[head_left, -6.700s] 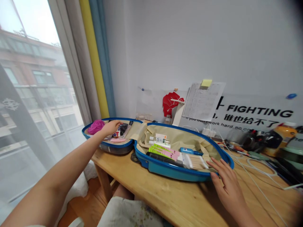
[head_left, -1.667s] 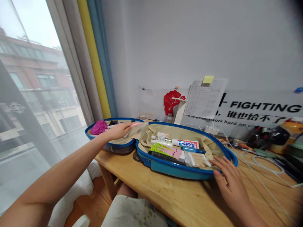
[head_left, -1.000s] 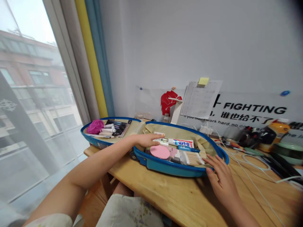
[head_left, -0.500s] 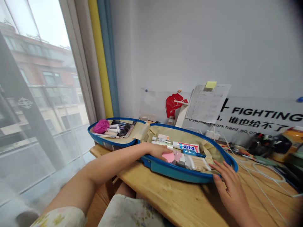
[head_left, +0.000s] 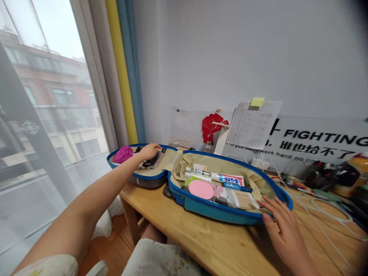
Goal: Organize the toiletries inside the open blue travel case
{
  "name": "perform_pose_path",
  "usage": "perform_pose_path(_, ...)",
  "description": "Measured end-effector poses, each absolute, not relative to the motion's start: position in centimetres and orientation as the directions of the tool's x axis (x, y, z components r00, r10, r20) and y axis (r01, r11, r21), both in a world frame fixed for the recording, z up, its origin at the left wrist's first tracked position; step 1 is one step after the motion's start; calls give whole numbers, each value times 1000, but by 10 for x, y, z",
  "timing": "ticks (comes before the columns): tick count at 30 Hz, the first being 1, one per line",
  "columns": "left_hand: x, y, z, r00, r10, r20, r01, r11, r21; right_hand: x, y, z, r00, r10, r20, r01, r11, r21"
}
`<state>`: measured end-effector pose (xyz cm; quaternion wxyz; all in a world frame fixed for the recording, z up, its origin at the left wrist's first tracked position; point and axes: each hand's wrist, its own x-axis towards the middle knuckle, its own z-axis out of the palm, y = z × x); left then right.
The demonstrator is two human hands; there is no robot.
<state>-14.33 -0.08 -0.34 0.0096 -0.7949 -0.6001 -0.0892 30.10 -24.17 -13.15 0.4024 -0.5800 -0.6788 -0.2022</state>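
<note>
A small blue suitcase (head_left: 218, 212) lies opened flat, its two cream-lined halves side by side. My left hand (head_left: 148, 151) is over the left half, at the dark flat packs (head_left: 148, 163), with fingers bent together; what they hold, if anything, is hidden. Beside it sits a magenta bath puff (head_left: 123, 154). On the right half's near rim rests my right hand (head_left: 280, 222), fingers spread, close to a bag of cotton swabs (head_left: 244, 200). That half also holds a pink oval (head_left: 201, 189), a toothpaste tube (head_left: 228, 178), a blue-handled item (head_left: 237, 186) and white tubes (head_left: 199, 175).
The suitcase stands on a wooden table (head_left: 201, 234) against a wall. White cables (head_left: 330, 211), pens and bottles (head_left: 350, 172) crowd the right side. Papers (head_left: 254, 124) hang at the back. A curtained window is at the left.
My left hand has left the pink oval in the right half and moved left to the dark packs. The oval now shows whole. My right hand stays on the rim.
</note>
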Motion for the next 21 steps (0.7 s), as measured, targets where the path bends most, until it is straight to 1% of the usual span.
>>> perform_pose_path(2,-178,10,-10,198,974,107,979,-202,29,300,-243,-130,-25,606,795,956,247,-158)
perform_pose_path(4,-205,17,-19,176,984,38,984,-174,-41,300,-244,-129,-53,592,804,962,246,-118)
perform_pose_path(7,-230,23,-32,194,978,-77,970,-203,-131,301,-246,-128,-85,593,801,967,244,-78)
perform_pose_path(11,-244,34,-46,249,952,-178,935,-284,-213,303,-246,-131,-79,592,802,964,249,-89)
perform_pose_path(17,-251,45,-58,311,926,-215,884,-365,-293,310,-245,-141,-28,614,789,951,260,-168)
perform_pose_path(21,-250,44,-59,342,915,-213,852,-398,-341,311,-246,-140,-55,610,790,954,267,-140)
